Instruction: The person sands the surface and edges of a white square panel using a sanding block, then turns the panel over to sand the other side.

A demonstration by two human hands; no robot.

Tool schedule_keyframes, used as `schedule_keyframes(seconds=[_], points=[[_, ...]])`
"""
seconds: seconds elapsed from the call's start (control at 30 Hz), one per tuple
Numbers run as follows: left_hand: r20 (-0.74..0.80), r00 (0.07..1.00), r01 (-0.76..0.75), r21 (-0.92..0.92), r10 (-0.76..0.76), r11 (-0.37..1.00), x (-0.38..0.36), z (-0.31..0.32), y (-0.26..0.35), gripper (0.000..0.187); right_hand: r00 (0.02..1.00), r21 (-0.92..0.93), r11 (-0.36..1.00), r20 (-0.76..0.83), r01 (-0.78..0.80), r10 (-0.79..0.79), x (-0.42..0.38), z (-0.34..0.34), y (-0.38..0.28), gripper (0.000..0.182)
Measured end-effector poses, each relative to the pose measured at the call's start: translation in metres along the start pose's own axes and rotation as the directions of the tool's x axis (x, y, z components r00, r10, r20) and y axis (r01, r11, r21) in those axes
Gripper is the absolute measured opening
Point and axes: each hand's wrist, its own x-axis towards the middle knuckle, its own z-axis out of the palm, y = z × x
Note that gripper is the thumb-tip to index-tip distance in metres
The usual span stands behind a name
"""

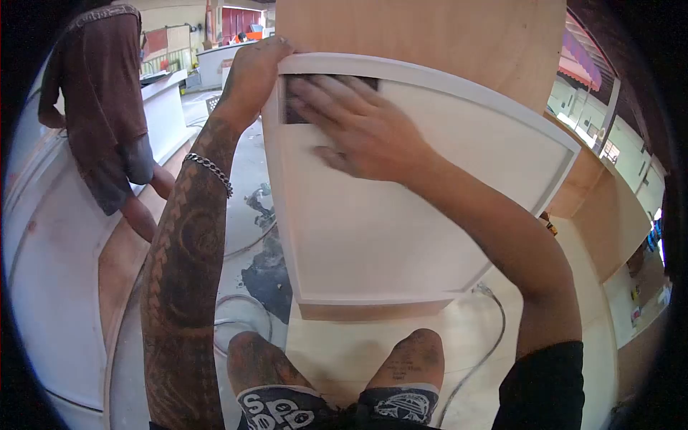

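Observation:
A white panel [373, 215] with a raised rim and a curved top edge stands in front of me, tapering toward my knees. My left hand [259, 72] wraps round its upper left corner, fingertips over the top edge. Near that same corner my right hand [362, 129] lies flat, its fingers blurred by motion. Beneath those fingers is a dark rectangular sheet that looks like sandpaper [297, 107], pressed against the panel's face. Part of the sheet is hidden by the hand.
Bare plywood [423, 29] rises behind the panel. At left, a person [104, 107] in a brown shirt stands by another white piece [54, 265]. A hose [244, 299] lies on the stained floor, and a cable [494, 344] runs at right. Curved plywood [609, 215] stands at right.

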Motion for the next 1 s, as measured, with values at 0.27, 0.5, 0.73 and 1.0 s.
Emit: schedule_keyframes(seconds=[0.27,0.5,0.73,1.0], points=[[-0.045,0.999,0.01,-0.236,-0.022,0.972,0.005,0.018,-0.028,0.034,0.897,-0.326,0.926,0.326,-0.189,0.298,-0.179,-0.055,0.093,0.076],[-0.126,0.99,0.025,-0.301,-0.066,0.953,0.005,0.026,-0.038,0.028,0.981,-0.078,0.993,0.169,-0.086,0.098,-0.046,0.008,0.025,0.076],[-0.13,0.976,0.101,-0.441,-0.175,0.892,0.001,0.03,-0.024,0.03,0.933,-0.163,0.986,0.346,-0.047,0.102,-0.06,-0.01,0.044,0.078],[-0.161,0.955,-0.232,0.126,0.25,0.965,0.009,0.02,-0.056,0.028,0.913,-0.27,0.952,0.337,-0.142,0.231,-0.172,-0.033,0.098,0.082]])
